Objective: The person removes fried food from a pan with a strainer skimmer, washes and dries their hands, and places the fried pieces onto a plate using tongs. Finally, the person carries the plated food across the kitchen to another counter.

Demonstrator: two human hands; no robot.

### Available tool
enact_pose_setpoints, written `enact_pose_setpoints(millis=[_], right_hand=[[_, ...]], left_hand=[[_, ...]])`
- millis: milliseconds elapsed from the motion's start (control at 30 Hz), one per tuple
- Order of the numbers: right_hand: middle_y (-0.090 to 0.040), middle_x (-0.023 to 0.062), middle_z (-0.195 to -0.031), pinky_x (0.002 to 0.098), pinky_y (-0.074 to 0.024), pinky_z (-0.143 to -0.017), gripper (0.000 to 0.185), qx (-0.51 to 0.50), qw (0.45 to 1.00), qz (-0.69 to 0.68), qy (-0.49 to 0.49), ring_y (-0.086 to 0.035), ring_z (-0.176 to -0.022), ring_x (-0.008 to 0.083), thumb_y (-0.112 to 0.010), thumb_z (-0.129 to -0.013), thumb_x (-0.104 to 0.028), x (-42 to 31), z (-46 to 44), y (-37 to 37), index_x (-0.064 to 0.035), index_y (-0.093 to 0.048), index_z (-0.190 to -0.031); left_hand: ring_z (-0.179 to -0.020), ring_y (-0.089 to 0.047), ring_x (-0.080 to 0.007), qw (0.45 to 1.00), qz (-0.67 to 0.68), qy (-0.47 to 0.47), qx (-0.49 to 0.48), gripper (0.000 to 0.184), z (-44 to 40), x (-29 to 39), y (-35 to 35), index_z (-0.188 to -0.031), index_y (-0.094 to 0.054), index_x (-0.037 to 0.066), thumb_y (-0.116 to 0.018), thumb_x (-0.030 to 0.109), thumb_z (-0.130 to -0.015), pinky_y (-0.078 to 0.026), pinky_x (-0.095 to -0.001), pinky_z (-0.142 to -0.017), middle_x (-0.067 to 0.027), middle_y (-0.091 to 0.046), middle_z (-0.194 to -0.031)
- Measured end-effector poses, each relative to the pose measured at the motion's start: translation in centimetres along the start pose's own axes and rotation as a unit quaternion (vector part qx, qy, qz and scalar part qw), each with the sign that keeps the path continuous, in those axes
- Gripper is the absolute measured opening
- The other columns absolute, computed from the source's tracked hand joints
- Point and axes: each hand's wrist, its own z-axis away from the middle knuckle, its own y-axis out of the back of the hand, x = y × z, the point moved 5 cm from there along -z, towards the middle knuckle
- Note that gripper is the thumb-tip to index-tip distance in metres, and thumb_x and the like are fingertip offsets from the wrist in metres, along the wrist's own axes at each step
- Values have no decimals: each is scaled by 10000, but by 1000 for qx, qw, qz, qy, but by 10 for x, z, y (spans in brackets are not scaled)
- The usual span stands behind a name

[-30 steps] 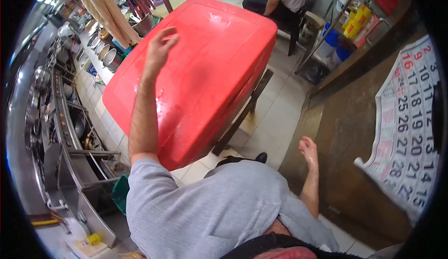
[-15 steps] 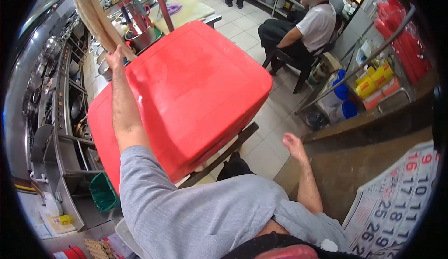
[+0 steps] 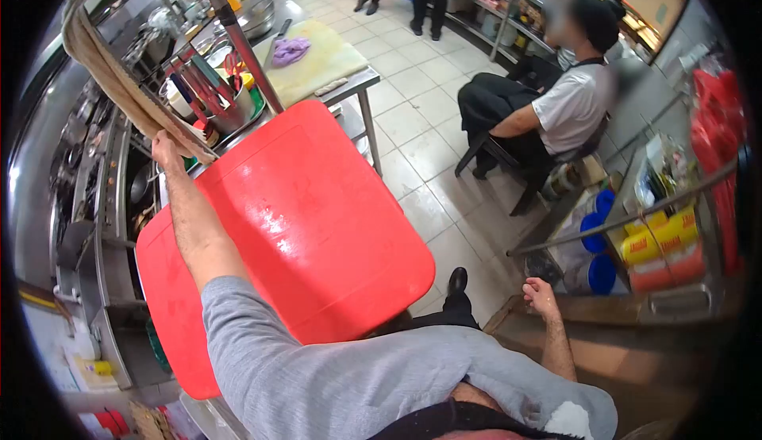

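Observation:
My left hand (image 3: 167, 151) is closed on a long beige cloth (image 3: 119, 71), near its lower end. The cloth stretches up and left from my fingers, its far end bent over at the top. Beneath my left forearm lies a large red lid (image 3: 317, 218) with rounded corners and wet, shiny patches. Low on the right, my right hand (image 3: 541, 297) hangs beside my body, fingers loosely curled and apart, with nothing visible in it. It is nearest to the brown surface at the lower right.
Beyond the lid stand a metal pot of utensils (image 3: 230, 107) and a cutting board (image 3: 317, 63) bearing a purple cloth (image 3: 290, 51) and a knife. A seated person (image 3: 563, 107) is to the right. Shelves with blue-lidded tubs (image 3: 601, 273) and yellow packages (image 3: 663, 235) stand at right.
My view has shifted, and more floor shows beside the lid. The cloth now reaches farther left, still in my left hand. My right hand has lowered and its fingers have curled more.

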Motion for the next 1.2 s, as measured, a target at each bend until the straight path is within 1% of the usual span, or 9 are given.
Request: enact_pose_setpoints(millis=[100,167,333,500,667,800,900,967,1200], right_hand=[[-594,43,-776,257,-440,-597,304,-49,999,9,17,-530,-654,109,-576,-814,-152,-21,-84,35,21,-540,-1060],[-600,38,-793,267,-444,-622,285,-74,985,83,133,-537,-688,117,-573,-810,-153,-41,-140,59,15,-558,-1040],[-604,66,-818,274,-448,-667,320,-91,959,120,240,-554,-742,134,-584,-809,-178,-175,-217,80,20,-551,-1058],[-619,97,-945,284,-465,-730,365,-186,902,137,365,-584,-844,154,-579,-838,-213,-296,-242,5,15,-522,-1117],[-598,153,-1043,320,-467,-777,374,-313,848,214,371,-597,-900,221,-571,-849,-237,-390,-235,-74,-12,-522,-1143],[-598,144,-1047,327,-468,-778,389,-342,817,255,388,-597,-898,225,-567,-855,-257,-438,-258,-108,-14,-515,-1155],[-587,137,-1080,332,-467,-793,395,-344,820,261,376,-589,-919,222,-556,-863,-267,-463,-287,-123,-23,-508,-1169],[-576,133,-1103,337,-466,-805,400,-347,823,283,350,-576,-951,223,-550,-866,-280,-485,-300,-130,-39,-503,-1181],[-589,135,-1069,336,-469,-804,371,-405,775,231,427,-583,-921,227,-555,-860,-270,-572,-298,-199,-32,-523,-1143]], left_hand=[[-871,-556,-158,997,-71,-29,-27,339,36,23,0,-1024,-586,-18,-589,242,-806,-433,-278,-786,-69,-609,-954],[-865,-549,-149,992,-95,-38,-77,370,57,28,-3,-1042,-584,-20,-618,268,-812,-422,-274,-803,-52,-606,-950],[-854,-553,-143,978,-206,-14,-31,416,91,13,12,-1007,-589,-33,-665,307,-779,-439,-265,-764,-64,-611,-906],[-946,-540,-189,982,-186,-14,1,558,109,12,8,-1102,-500,-83,-694,303,-750,-406,-305,-859,-123,-577,-1027],[-1088,-475,-248,978,-200,2,55,850,73,-24,6,-1246,-330,-95,-767,343,-662,-373,-340,-922,-219,-488,-1170],[-1037,-511,-245,963,-227,-34,141,1066,62,-18,-26,-1277,-180,-146,-843,282,-561,-419,-320,-884,-230,-450,-1196],[-1041,-512,-252,976,-143,-72,151,990,21,-59,-27,-1286,-205,-89,-828,222,-582,-415,-316,-894,-200,-482,-1173],[-1010,-533,-234,991,-69,-72,93,766,2,-71,-25,-1266,-286,-55,-748,129,-684,-421,-316,-874,-166,-514,-1146],[-851,-616,-246,920,-377,-94,47,400,25,-35,-7,-1021,-567,-34,-691,204,-724,-455,-335,-763,-158,-638,-923]])
